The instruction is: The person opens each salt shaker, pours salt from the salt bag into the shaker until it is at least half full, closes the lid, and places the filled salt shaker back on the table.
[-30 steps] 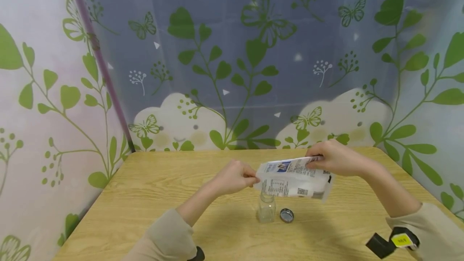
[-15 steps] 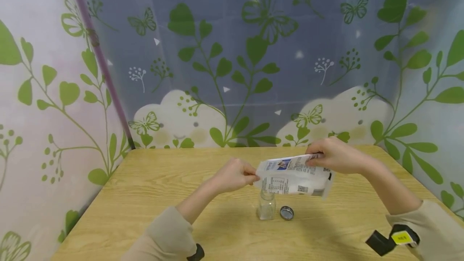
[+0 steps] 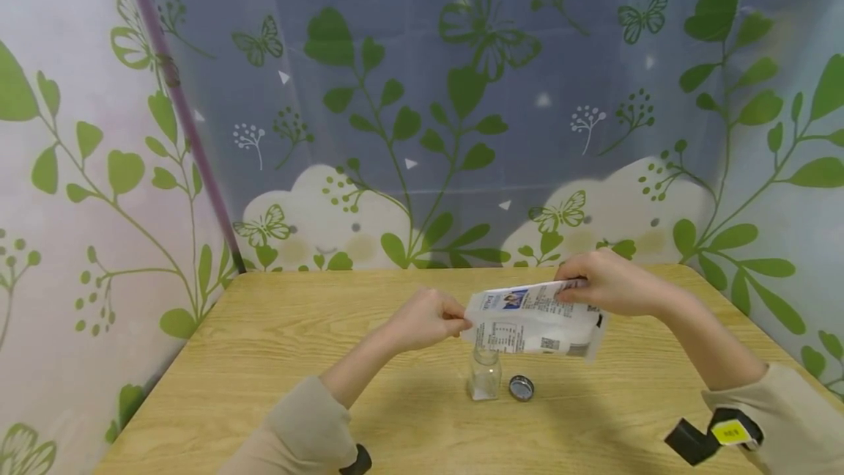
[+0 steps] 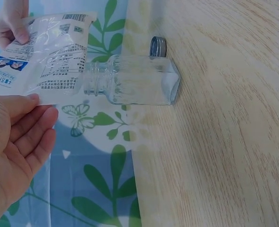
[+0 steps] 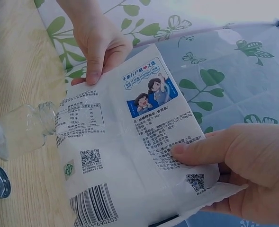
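Note:
A white printed bag of salt (image 3: 537,325) is held tilted above a clear glass jar (image 3: 485,381). My left hand (image 3: 425,319) pinches the bag's left corner between thumb and fingers. Farther along its upper edge, my right hand (image 3: 609,284) grips the bag, thumb on the printed side in the right wrist view. The bag's lower left edge hangs over the jar's mouth, which it partly hides. White salt (image 4: 171,84) lies at the bottom of the upright jar. Just right of the jar, a silver metal lid (image 3: 522,388) rests on the table.
The wooden table (image 3: 297,358) reaches back to a curtain (image 3: 422,130) printed with leaves and butterflies. More printed sheeting stands at both sides. A black strap with a yellow label (image 3: 730,434) sits at my right cuff.
White salt has gathered at the bottom of the jar, which looked clearer a second ago. Both hands keep their hold on the bag with hardly any movement. The lid stays put.

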Motion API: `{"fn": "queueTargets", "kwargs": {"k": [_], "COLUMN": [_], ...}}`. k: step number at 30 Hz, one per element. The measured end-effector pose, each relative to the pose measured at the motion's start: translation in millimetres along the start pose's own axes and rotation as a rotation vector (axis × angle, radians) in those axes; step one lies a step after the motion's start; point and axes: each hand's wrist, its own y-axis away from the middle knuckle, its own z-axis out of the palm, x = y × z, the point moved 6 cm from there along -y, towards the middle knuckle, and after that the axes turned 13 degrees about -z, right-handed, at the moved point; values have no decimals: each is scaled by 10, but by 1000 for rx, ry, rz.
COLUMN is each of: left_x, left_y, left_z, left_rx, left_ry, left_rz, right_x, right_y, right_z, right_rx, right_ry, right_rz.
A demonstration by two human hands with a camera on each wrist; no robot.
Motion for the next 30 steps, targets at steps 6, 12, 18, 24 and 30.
{"fn": "queueTargets", "kwargs": {"k": [6,12,18,24,30], "left_x": [-9,-8,-21,-33,-40], "left_y": [11,5,-2,-5,-5], "left_z": [6,6,9,11,11], "left_rx": [-7,-9,-8,-7,-3], "left_ry": [15,25,17,13,6], "left_rz": [-15,-9,-4,-3,2], "right_x": [-7,-14,-15,-1,-12], "right_y": [-4,0,-8,-9,-20], "right_z": [7,2,3,9,10], "right_rx": [0,4,9,7,9], "right_ry": [-4,3,12,6,9], "right_rz": [-4,0,-19,-9,-12]}}
